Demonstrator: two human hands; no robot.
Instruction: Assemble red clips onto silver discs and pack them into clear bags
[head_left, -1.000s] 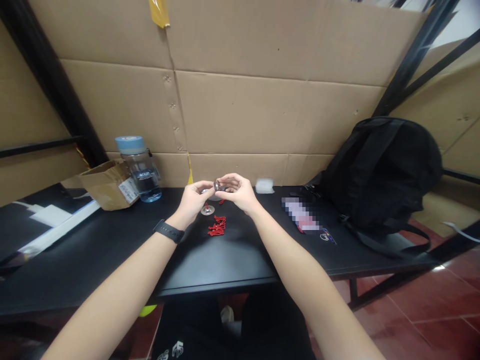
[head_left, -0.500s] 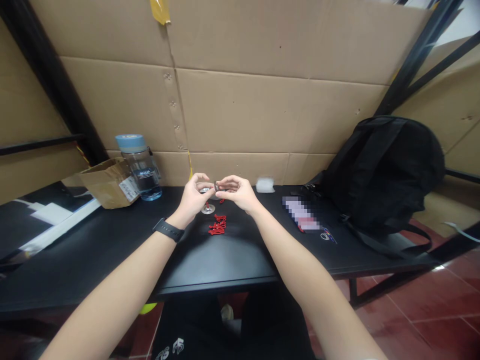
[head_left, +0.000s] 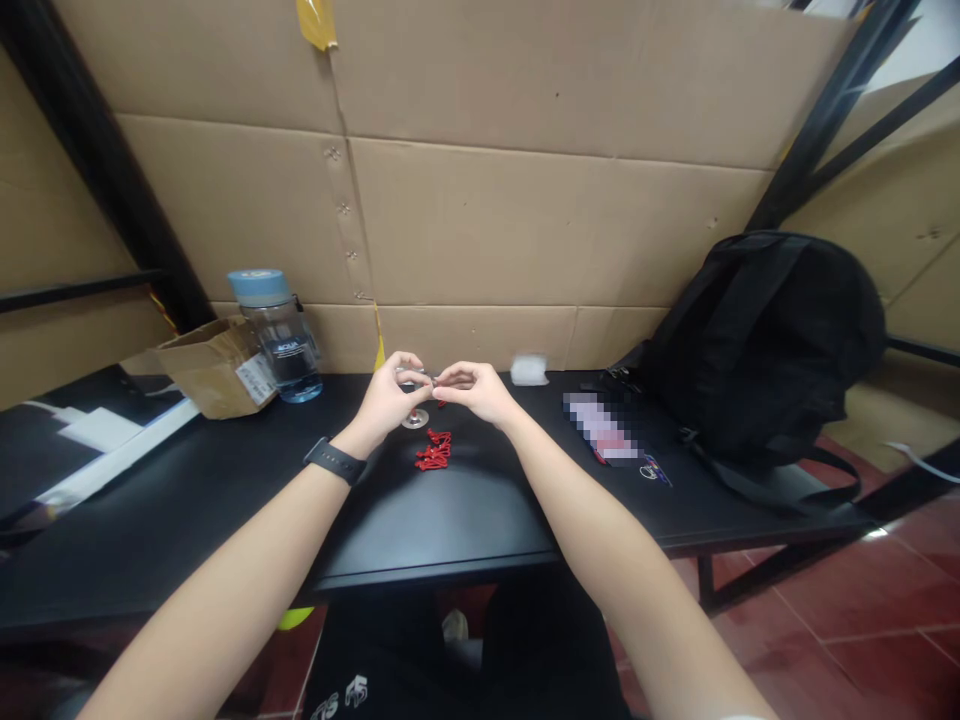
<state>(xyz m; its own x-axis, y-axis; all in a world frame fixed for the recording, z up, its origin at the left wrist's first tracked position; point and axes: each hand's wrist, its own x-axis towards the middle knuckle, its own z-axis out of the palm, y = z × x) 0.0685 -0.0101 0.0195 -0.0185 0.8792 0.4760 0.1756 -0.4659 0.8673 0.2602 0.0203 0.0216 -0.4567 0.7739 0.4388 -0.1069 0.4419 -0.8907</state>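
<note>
My left hand (head_left: 390,395), with a dark watch on its wrist, has thumb and forefinger pinched together over the middle of the table. My right hand (head_left: 476,392) pinches from the other side, and the fingertips of both hands meet. Between them is a small metal disc (head_left: 433,381), mostly hidden by the fingers. Just below the left fingers lies a silver cymbal-like disc (head_left: 415,419) with a bit of red at its centre; more metal is partly covered behind the hands. Closer to me sits a small bunch of knotted red cords (head_left: 433,452).
A blue-lidded water bottle (head_left: 274,340) and an open cardboard box (head_left: 217,370) stand at the left, near a white power strip (head_left: 112,465). A white packet (head_left: 529,370) lies at the back. On the right are a blurred-out flat item (head_left: 604,428), a key ring (head_left: 649,470) and a black backpack (head_left: 780,360).
My fingertips have closed in on each other, and the disc, seen nearly edge-on before, is now mostly covered. The things on the table have stayed put.
</note>
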